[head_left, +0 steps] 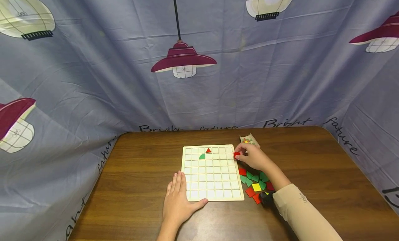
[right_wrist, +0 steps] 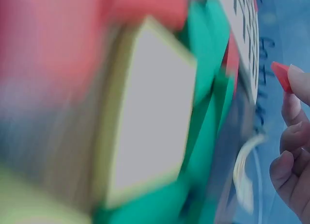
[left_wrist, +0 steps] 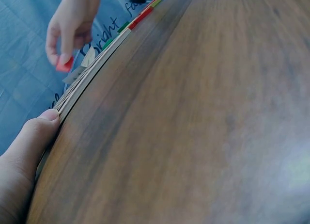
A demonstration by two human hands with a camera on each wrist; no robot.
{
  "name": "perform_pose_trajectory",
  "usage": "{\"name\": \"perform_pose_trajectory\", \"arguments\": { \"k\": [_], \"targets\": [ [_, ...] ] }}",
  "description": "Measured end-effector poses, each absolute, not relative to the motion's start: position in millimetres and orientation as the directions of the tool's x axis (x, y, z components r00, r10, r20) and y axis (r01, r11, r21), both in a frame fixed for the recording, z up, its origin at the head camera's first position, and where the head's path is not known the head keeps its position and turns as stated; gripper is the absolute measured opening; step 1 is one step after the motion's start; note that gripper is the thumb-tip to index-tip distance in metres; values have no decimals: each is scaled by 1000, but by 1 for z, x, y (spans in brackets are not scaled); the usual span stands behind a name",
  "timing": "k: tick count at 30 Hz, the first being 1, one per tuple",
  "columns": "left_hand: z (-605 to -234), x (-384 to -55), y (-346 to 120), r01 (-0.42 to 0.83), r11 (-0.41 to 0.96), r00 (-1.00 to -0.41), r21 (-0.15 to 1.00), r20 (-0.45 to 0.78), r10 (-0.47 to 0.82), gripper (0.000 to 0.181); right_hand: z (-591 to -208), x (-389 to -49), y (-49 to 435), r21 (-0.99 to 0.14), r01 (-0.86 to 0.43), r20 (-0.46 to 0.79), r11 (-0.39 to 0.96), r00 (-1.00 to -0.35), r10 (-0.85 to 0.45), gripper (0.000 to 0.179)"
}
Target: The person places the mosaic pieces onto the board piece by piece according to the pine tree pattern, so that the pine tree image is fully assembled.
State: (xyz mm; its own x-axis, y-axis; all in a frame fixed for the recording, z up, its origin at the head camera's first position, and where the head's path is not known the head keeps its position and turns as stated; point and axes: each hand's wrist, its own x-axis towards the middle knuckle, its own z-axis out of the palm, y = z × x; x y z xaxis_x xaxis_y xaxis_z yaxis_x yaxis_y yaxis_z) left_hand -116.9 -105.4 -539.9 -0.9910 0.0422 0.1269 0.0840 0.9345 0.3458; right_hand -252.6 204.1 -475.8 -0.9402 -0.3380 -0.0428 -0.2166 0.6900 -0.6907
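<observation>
A pale square grid board (head_left: 205,177) lies on the wooden table. On its upper rows sit a red triangle tile (head_left: 208,150) and a green quarter-round tile (head_left: 202,156). My left hand (head_left: 177,201) rests at the board's near left corner, fingers straight along the left side and thumb (left_wrist: 36,134) against the near edge. Between thumb and fingers, my right hand (head_left: 254,157) pinches a red tile (right_wrist: 281,76) near the board's upper right edge. The held tile's full outline is partly covered by the fingers.
Right of the board lies a loose pile of red, green and yellow tiles, among them a yellow square (head_left: 256,187). Behind the right hand is a small printed pattern card (head_left: 250,140). A printed curtain (head_left: 199,102) hangs behind the table.
</observation>
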Motion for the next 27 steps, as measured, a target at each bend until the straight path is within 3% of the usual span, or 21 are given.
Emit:
{"name": "perform_pose_trajectory", "arguments": {
  "k": [15, 27],
  "targets": [
    [-541, -118, -104, 79, 932, -992, 355, 122, 38, 133, -484, -263, 123, -725, -196, -44, 661, -944, -328, 11],
    [-542, -118, -106, 91, 935, -988, 344, 146, 42, 132, -490, -266, 98, -647, -196, -37, 737, -957, -287, 11]
  ]
}}
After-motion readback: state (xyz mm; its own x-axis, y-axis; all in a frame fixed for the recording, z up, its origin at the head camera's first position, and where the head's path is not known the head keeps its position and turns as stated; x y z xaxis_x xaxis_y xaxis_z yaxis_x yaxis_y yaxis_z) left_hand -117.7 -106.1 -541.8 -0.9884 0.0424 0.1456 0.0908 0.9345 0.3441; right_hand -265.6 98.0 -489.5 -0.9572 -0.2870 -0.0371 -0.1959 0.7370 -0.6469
